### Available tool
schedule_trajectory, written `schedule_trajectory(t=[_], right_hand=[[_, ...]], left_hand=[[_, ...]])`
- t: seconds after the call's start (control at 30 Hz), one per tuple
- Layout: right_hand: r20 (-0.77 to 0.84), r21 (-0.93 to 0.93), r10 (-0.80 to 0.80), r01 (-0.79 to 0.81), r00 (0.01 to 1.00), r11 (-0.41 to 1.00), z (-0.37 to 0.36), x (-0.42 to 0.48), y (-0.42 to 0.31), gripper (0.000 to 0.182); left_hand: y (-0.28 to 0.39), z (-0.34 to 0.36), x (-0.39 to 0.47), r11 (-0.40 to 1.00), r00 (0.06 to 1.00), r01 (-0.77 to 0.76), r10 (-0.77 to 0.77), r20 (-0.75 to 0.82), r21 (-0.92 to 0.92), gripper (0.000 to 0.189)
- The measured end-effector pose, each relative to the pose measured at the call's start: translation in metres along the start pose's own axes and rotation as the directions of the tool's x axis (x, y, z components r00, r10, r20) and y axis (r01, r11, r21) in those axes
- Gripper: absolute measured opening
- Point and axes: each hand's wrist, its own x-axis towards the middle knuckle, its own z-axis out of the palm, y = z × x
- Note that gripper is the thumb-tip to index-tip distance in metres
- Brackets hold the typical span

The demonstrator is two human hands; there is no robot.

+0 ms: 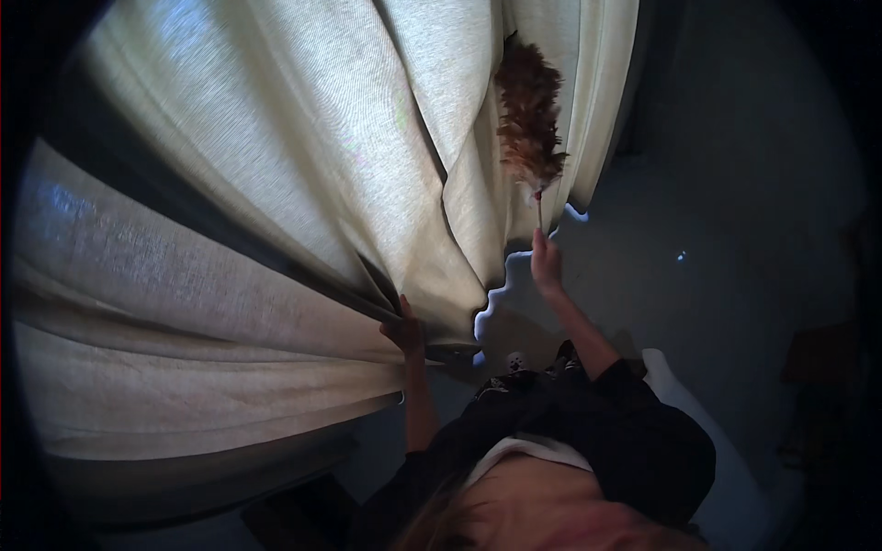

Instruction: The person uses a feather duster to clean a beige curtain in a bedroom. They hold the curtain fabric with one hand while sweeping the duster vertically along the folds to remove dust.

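Long pale fabric curtains hang in deep folds before me, lit from behind. My right hand is closed around the thin handle of a brown feather duster. The duster points away from me, its feathers against or just in front of the right part of the curtains. My left hand is at the lower part of the curtains, where the folds draw together, and grips the fabric. Its fingers are dark, and some are hidden by shadow.
The dim floor spreads to the right of the curtain hem, with a small bright spot on it. A white draped or rounded thing lies beside my body at the lower right. Dark, unclear objects stand at the far right and bottom left.
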Motion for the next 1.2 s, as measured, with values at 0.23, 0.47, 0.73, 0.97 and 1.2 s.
schedule_trajectory(t=[0.23, 0.47, 0.73, 0.97, 1.2], right_hand=[[0.215, -0.067, -0.22, 0.239, 0.951, 0.969, 0.011, -0.077, 0.031, 0.034], [0.105, 0.029, 0.06, -0.063, 0.993, 0.998, 0.004, -0.048, 0.025, 0.037], [0.513, -0.133, -0.084, 0.175, 0.854, 0.975, -0.005, -0.141, 0.012, 0.035], [0.073, -0.089, 0.027, -0.02, 0.997, 0.996, -0.041, -0.038, 0.007, 0.033], [0.391, -0.05, -0.315, 0.361, 0.865, 0.931, -0.055, -0.06, -0.017, 0.028]], left_hand=[[0.011, 0.007, -0.003, 0.976, 0.979, -0.187, 0.176, -0.108, -0.108, 0.024], [0.012, 0.003, -0.004, 0.957, 0.989, -0.143, 0.146, -0.006, -0.253, 0.021], [0.013, 0.004, -0.006, 0.946, 0.978, -0.21, 0.206, -0.042, -0.248, 0.027], [0.004, 0.006, -0.004, 0.943, 0.973, -0.23, 0.216, -0.082, -0.24, 0.029], [0.015, 0.003, 0.003, 0.954, 0.981, -0.189, 0.172, -0.09, -0.232, 0.026]])
